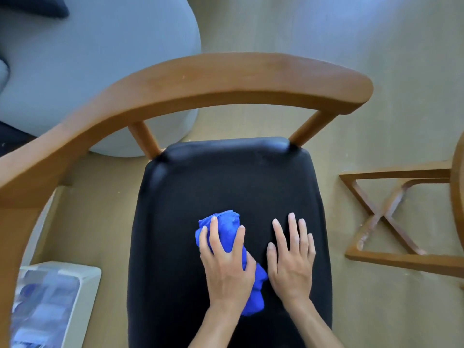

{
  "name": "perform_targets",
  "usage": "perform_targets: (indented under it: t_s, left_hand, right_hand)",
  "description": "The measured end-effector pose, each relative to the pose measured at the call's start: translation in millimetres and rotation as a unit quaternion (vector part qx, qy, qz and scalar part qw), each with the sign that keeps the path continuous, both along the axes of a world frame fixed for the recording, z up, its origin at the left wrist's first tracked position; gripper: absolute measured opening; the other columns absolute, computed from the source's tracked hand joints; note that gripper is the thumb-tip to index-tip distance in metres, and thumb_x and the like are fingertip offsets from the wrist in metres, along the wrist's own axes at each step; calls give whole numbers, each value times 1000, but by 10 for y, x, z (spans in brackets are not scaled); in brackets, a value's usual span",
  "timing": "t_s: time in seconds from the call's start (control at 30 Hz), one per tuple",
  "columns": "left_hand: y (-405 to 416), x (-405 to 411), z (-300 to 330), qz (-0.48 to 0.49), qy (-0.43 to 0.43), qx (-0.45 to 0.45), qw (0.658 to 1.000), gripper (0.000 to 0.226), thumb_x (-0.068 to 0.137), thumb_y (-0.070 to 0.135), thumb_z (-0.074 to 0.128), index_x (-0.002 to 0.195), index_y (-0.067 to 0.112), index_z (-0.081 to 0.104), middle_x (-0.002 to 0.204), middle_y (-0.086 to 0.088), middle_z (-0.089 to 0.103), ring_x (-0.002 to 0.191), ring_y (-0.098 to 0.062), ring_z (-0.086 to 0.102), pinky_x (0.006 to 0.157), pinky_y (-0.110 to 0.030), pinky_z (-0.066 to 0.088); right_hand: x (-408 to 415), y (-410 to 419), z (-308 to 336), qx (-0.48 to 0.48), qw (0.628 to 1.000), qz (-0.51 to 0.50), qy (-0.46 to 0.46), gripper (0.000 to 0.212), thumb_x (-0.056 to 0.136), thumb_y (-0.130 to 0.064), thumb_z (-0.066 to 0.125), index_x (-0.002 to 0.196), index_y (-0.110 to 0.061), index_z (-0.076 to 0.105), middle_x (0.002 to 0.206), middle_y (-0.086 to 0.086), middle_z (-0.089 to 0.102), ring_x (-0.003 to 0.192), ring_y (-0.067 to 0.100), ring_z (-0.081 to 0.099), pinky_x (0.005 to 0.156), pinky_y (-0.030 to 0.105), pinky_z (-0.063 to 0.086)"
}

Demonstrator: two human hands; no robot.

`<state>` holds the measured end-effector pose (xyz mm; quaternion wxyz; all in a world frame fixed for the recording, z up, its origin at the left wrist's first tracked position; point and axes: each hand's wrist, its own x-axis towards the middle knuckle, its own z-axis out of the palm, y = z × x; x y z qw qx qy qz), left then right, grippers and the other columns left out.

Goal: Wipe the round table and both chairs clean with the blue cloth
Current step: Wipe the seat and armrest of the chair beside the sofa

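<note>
A wooden chair with a curved back rail [226, 76] and a black padded seat [226, 187] fills the view from above. The bunched blue cloth [227, 231] lies on the front middle of the seat. My left hand [226, 267] presses down on the cloth with its fingers wrapped over it. Just to its right, my right hand [292, 259] rests flat on the bare seat, fingers spread, holding nothing. The round table's wooden edge [458, 197] and its crossed base [384, 217] show at the right border. No second chair is in view.
A pale grey rounded sofa [95, 66] stands behind the chair at the upper left. A white box with blurred contents [50, 302] sits on the beige floor [376, 46] at the lower left.
</note>
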<state>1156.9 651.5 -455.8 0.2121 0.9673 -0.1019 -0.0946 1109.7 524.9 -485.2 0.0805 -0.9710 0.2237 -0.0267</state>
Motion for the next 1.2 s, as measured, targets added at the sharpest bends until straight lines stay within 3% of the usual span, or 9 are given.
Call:
perform_targets:
  t_s: [0.23,0.43,0.53,0.6,0.7,0.83,1.0,1.1,1.2]
  left_hand:
    - [-313,460,-53,-50,-77,-78,993,37,67,6,62,103,13,68,142,-17,43,129,-40,35,105,-43,32]
    - [-1015,1226,-52,-179,-89,-90,976,49,67,7,68,114,14,60,142,-18,45,131,-41,38,92,-47,46]
    - [-911,1039,-60,-134,-55,-80,986,69,71,25,71,136,23,46,151,-20,29,140,-43,21,108,-52,32]
    - [-892,940,-24,-122,-33,-53,991,73,70,27,70,138,26,44,153,-20,24,140,-46,17,110,-54,30]
    - [-1023,1190,-56,-177,-74,-60,980,61,62,5,67,120,20,59,144,-19,40,131,-45,30,101,-49,42]
    - [-1044,1758,-96,-221,-83,-61,970,57,51,0,71,105,20,68,130,-16,55,113,-41,42,82,-41,51]
    - [-350,2220,-96,-111,-74,-33,990,46,64,9,56,108,17,65,122,-16,56,97,-40,48,88,-44,47]
    - [221,2415,-74,-13,-47,39,998,45,75,17,49,119,16,60,121,-18,51,107,-38,42,95,-42,38]
    - [374,2417,-43,35,-49,60,996,43,80,7,54,123,11,56,122,-19,47,114,-37,37,97,-41,34]
  right_hand:
    - [5,-5,-35,12,1000,-6,-19,49,93,-29,40,140,-19,51,153,13,36,144,31,28,114,51,26]
    - [-34,-18,-98,19,999,-13,-32,49,93,-30,39,136,-10,53,152,13,37,144,32,28,115,50,24]
    - [-39,-15,-103,22,999,-12,-41,49,94,-32,37,138,-13,48,152,13,37,143,31,29,115,50,23]
    - [-36,-7,-101,19,999,-15,-47,48,97,-34,33,138,-14,46,153,12,37,143,31,29,116,48,22]
    - [-14,8,-111,5,998,-22,-58,50,92,-32,38,139,-16,44,152,12,37,142,31,31,115,48,22]
    - [18,35,-115,-4,998,-19,-53,53,88,-32,40,140,-17,44,152,11,37,142,31,30,114,48,22]
    - [21,33,-96,12,999,-16,-41,56,87,-32,40,141,-19,41,154,10,33,148,23,18,118,44,13]
    - [7,42,-80,12,999,-15,-33,56,87,-32,39,141,-19,41,154,9,32,145,29,24,118,44,13]
    - [7,53,-62,15,999,-18,-32,56,87,-33,40,141,-19,41,154,9,33,144,31,26,118,45,14]
